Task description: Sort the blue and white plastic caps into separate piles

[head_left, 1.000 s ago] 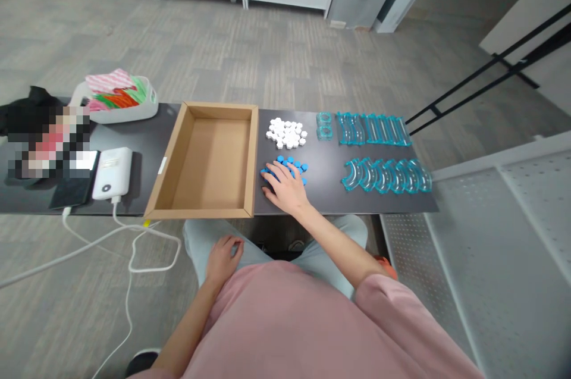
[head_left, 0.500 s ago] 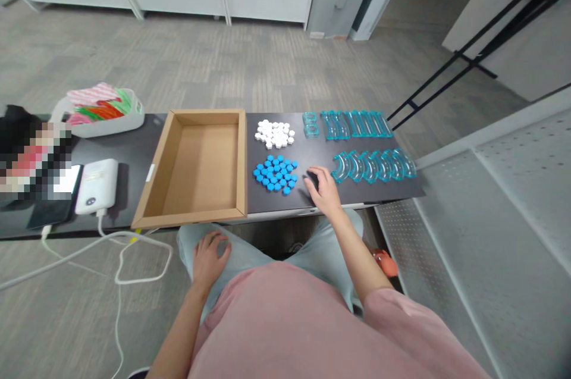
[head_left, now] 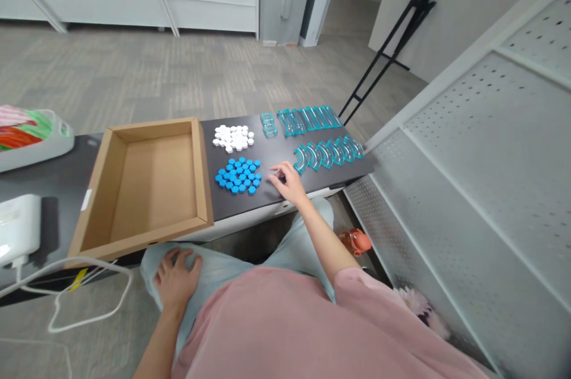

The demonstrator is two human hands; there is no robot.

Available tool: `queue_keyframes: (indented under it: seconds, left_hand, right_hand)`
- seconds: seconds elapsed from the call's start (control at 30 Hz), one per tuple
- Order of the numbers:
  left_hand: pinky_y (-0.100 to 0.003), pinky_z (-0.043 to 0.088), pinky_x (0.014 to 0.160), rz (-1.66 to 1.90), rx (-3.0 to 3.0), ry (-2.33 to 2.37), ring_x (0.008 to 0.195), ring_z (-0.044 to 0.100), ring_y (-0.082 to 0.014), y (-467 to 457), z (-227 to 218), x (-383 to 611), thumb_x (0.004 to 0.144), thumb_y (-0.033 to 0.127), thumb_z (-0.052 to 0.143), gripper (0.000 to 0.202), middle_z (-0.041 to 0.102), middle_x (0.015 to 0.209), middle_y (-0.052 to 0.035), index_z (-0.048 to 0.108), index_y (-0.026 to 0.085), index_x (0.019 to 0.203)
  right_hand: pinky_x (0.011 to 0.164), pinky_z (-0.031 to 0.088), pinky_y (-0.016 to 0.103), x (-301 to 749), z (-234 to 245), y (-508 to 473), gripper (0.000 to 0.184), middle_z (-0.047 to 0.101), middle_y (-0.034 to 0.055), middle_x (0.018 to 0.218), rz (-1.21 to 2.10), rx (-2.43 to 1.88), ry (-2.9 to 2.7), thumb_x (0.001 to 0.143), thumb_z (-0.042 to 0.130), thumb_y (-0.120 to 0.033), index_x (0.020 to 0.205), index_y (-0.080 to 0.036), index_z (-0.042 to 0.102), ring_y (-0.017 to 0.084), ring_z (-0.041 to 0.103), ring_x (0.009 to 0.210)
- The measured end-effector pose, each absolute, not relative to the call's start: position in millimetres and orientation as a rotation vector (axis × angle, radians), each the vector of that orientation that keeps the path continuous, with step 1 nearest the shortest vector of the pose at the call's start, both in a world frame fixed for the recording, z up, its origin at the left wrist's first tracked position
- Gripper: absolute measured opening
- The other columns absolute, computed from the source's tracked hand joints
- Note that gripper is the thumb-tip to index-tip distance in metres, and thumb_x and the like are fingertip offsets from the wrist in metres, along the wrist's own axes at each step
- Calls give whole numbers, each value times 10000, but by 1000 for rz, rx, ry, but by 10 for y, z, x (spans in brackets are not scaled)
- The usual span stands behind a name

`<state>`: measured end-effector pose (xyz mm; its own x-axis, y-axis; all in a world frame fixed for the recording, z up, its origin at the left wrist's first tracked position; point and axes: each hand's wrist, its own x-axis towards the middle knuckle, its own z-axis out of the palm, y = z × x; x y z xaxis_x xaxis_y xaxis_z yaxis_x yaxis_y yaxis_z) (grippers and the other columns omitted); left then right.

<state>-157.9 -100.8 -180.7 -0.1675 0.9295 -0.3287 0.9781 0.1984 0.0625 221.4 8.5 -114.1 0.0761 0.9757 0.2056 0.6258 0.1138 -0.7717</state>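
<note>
My left hand (head_left: 177,279) rests on my left thigh, its fingers loosely spread and nothing in them. On the dark table, my right hand (head_left: 289,184) hovers or rests near the front edge, thumb and fingers apart with no object visible between them. Just left of it lies a loose patch of blue hexagonal pieces (head_left: 238,175). White hexagonal pieces (head_left: 232,137) are spread behind the blue ones. To the right of that hand runs a row of clear curved track pieces (head_left: 328,153) with teal ends. Straighter clear pieces (head_left: 310,119) and two small clear rings (head_left: 268,124) lie farther back.
An open cardboard box (head_left: 154,185) stands left of the hexagonal pieces. Farther left are a white power bank (head_left: 20,227) with a cable and a white basket (head_left: 33,144). A perforated grey panel (head_left: 446,188) rises at the right, with an orange-lidded bottle (head_left: 357,241) below.
The view has turned right, so the table things appear farther left. My right hand stays beside the blue pieces, its fingers slightly more curved. My left hand stays on the thigh.
</note>
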Motion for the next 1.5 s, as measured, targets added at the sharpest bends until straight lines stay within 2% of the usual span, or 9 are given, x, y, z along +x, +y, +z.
queue_keyframes:
  seconds: [0.17,0.33,0.53,0.63,0.7,0.87,1.1,1.33,1.5]
  left_hand:
    - [-568,458,1248,-246,1793,2158,1543,529,-436,-1019,-1721,-1522,1129,455,357,597,504,1674,-236,721,130,1471]
    - [-579,456,1250,-345,1924,2091,1571,515,-428,-1022,-1697,-1555,1122,465,394,565,554,1658,-205,735,168,1459]
    - [-510,400,1317,-376,2285,1693,1582,545,-321,-929,-1710,-1873,1092,359,486,428,701,1552,-130,764,205,1378]
    - [-477,404,1315,-269,2346,1610,1566,571,-306,-898,-1695,-1922,1087,333,498,398,743,1501,-125,778,193,1333]
    - [-479,427,1294,-203,2329,1636,1542,596,-305,-891,-1685,-1897,1088,318,489,380,766,1466,-119,790,197,1285]
    - [-470,439,1280,-107,2266,1732,1498,638,-287,-898,-1686,-1836,1098,296,466,355,801,1405,-83,806,229,1175]
    - [-439,439,1283,-101,2162,1759,1514,627,-260,-872,-1674,-1866,1094,285,453,366,803,1414,-55,814,267,1155]
    - [-522,456,1264,-43,2124,1693,1505,631,-343,-825,-1765,-1945,1040,293,481,365,796,1414,-111,839,293,1110]
    - [-457,455,1268,-80,2177,1747,1493,642,-270,-842,-1836,-1973,1096,343,374,438,790,1432,-68,805,308,1161]
  right_hand:
    - [912,654,439,2232,-1171,115,109,738,63,1080,621,-1519,-1673,1051,653,-381,952,-345,684,252,709,882]
    - [857,618,429,2170,-1141,-28,180,718,47,933,648,-1404,-1775,1063,615,-417,903,-335,633,246,683,824]
    - [944,585,484,2311,-1239,-785,137,797,53,1080,733,-1210,-2259,1056,589,-334,1031,-376,717,274,742,940]
    - [981,593,522,2631,-1371,-1114,266,806,76,1094,827,-1552,-2223,1062,504,-292,1097,-404,742,312,766,999]
    - [1102,568,554,2838,-1434,-1251,342,793,110,1284,821,-1930,-2113,1045,512,-280,1253,-414,749,347,755,1203]
    - [1265,439,673,2947,-1575,-1401,825,310,265,1837,786,-2733,-1637,964,712,-509,1712,-228,504,515,364,1671]
    - [1270,276,831,2506,-1914,-1401,970,60,202,1921,914,-2881,-1467,947,663,-639,1803,-314,342,527,23,1755]
    - [1293,263,786,2520,-1952,-1433,1003,61,209,1919,839,-2850,-1463,896,684,-660,1790,-323,379,507,50,1760]
    - [1304,239,812,2530,-1957,-1447,1006,156,131,1918,843,-2808,-1442,861,730,-680,1772,-409,399,514,60,1758]
